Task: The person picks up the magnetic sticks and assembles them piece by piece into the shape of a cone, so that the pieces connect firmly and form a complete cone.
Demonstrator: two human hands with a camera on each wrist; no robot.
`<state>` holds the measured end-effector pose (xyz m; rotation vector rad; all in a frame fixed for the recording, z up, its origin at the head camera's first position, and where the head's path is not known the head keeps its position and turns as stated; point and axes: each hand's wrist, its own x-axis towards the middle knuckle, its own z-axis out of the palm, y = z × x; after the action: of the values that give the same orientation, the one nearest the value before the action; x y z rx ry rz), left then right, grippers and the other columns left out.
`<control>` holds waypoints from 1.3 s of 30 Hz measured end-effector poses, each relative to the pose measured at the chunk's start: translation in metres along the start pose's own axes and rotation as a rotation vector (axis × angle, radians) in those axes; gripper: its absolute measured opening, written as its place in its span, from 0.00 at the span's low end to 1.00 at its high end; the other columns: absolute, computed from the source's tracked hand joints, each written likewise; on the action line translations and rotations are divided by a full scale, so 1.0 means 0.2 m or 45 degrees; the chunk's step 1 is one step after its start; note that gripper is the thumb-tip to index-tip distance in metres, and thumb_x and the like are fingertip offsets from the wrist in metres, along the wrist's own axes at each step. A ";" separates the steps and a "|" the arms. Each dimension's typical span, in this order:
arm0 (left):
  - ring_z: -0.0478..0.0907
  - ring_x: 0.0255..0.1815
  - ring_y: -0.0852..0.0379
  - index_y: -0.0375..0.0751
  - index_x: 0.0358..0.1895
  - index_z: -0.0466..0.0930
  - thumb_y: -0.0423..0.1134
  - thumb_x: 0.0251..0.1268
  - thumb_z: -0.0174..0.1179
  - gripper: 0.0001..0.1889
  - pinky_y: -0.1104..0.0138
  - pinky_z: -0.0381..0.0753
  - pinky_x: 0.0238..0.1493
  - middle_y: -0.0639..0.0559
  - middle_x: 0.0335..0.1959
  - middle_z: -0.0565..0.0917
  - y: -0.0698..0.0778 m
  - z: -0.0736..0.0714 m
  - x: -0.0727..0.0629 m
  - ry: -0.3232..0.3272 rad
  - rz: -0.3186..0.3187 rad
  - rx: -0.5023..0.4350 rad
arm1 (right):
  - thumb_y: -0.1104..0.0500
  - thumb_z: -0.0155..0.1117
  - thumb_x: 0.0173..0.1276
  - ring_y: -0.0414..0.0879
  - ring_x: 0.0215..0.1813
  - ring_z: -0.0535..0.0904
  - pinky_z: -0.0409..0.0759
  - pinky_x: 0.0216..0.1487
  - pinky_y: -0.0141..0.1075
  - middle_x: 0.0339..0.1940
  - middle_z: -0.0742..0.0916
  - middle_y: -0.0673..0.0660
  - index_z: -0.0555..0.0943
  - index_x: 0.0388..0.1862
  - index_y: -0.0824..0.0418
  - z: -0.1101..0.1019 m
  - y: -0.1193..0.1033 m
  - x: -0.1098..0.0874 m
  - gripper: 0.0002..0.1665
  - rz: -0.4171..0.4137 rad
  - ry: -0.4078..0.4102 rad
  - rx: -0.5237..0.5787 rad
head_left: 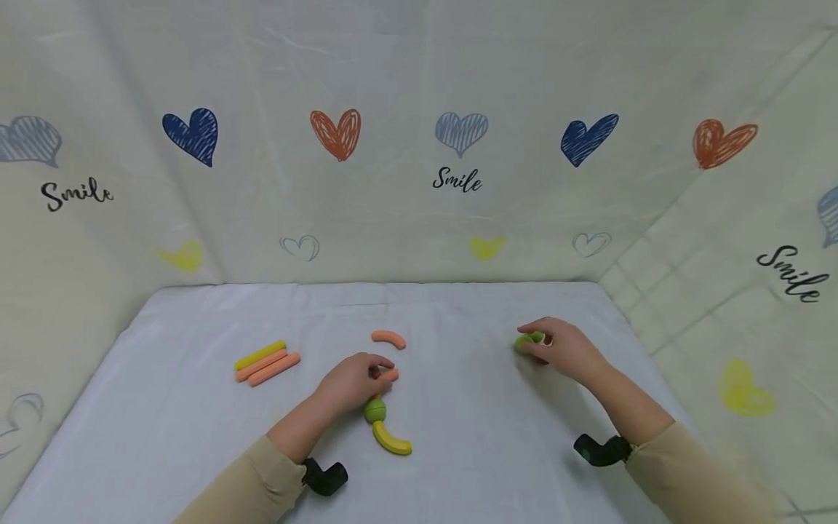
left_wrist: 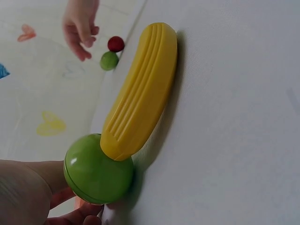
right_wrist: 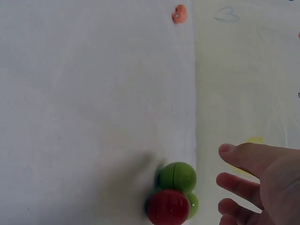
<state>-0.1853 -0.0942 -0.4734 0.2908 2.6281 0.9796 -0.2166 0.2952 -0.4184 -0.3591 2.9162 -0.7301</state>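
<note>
Nearest among the pieces, a yellow curved piece (head_left: 390,441) is laid on the white cloth (head_left: 471,444), and its far end is touched by a green ball (head_left: 375,410). Just beyond this ball, an orange piece (head_left: 390,375) is held between bent fingers and thumb of the left hand (head_left: 351,380), pointed far right. At right, the right hand (head_left: 568,352) is held, fingers loosely spread, above two green balls (right_wrist: 178,176) and a red ball (right_wrist: 168,207), apart from them. At left, three sticks (head_left: 268,363) are placed side by side.
</note>
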 end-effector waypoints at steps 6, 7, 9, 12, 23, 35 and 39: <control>0.73 0.33 0.57 0.52 0.56 0.84 0.44 0.65 0.67 0.17 0.63 0.72 0.33 0.55 0.36 0.79 0.02 0.00 0.00 0.000 -0.017 0.010 | 0.55 0.66 0.69 0.59 0.56 0.75 0.74 0.53 0.53 0.60 0.81 0.61 0.82 0.60 0.58 -0.03 0.03 0.05 0.22 -0.009 -0.109 -0.099; 0.73 0.32 0.57 0.51 0.56 0.83 0.45 0.65 0.67 0.17 0.63 0.72 0.33 0.55 0.36 0.79 0.02 0.00 0.00 -0.002 -0.020 0.014 | 0.56 0.66 0.69 0.60 0.58 0.75 0.74 0.55 0.54 0.60 0.81 0.62 0.82 0.60 0.58 -0.04 0.02 0.06 0.22 -0.019 -0.133 -0.115; 0.73 0.32 0.57 0.51 0.57 0.83 0.45 0.65 0.66 0.18 0.64 0.71 0.32 0.55 0.36 0.79 0.03 0.00 -0.01 -0.008 -0.028 0.016 | 0.57 0.66 0.68 0.61 0.61 0.74 0.72 0.58 0.56 0.60 0.81 0.62 0.83 0.60 0.58 -0.04 0.01 0.07 0.21 -0.030 -0.179 -0.164; 0.73 0.30 0.57 0.51 0.58 0.83 0.45 0.66 0.66 0.18 0.64 0.71 0.31 0.55 0.35 0.78 0.03 0.00 -0.01 -0.014 -0.043 0.022 | 0.58 0.68 0.66 0.60 0.62 0.74 0.73 0.59 0.55 0.59 0.82 0.61 0.84 0.59 0.57 -0.03 -0.01 0.09 0.21 -0.058 -0.235 -0.274; 0.73 0.34 0.58 0.52 0.55 0.85 0.45 0.66 0.65 0.15 0.63 0.73 0.36 0.56 0.38 0.80 0.03 0.01 -0.01 0.036 -0.020 0.057 | 0.58 0.69 0.64 0.51 0.49 0.75 0.76 0.43 0.44 0.52 0.85 0.55 0.85 0.55 0.54 0.04 0.00 0.15 0.19 -0.124 -0.272 -0.522; 0.73 0.32 0.58 0.51 0.54 0.85 0.44 0.67 0.64 0.14 0.64 0.72 0.33 0.56 0.36 0.79 0.03 0.01 -0.01 0.036 -0.018 0.056 | 0.59 0.69 0.65 0.55 0.50 0.78 0.77 0.50 0.49 0.49 0.85 0.57 0.85 0.55 0.56 0.05 0.01 0.15 0.18 -0.213 -0.202 -0.529; 0.72 0.32 0.58 0.50 0.55 0.85 0.44 0.67 0.64 0.15 0.64 0.72 0.33 0.56 0.35 0.78 0.03 0.02 -0.01 0.044 -0.021 0.072 | 0.60 0.67 0.67 0.57 0.54 0.78 0.75 0.55 0.52 0.51 0.85 0.58 0.85 0.55 0.57 0.05 -0.01 0.14 0.17 -0.243 -0.148 -0.415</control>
<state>-0.1814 -0.0884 -0.4717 0.2675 2.6886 0.9136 -0.2411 0.2822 -0.4287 -0.6937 2.9118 -0.2373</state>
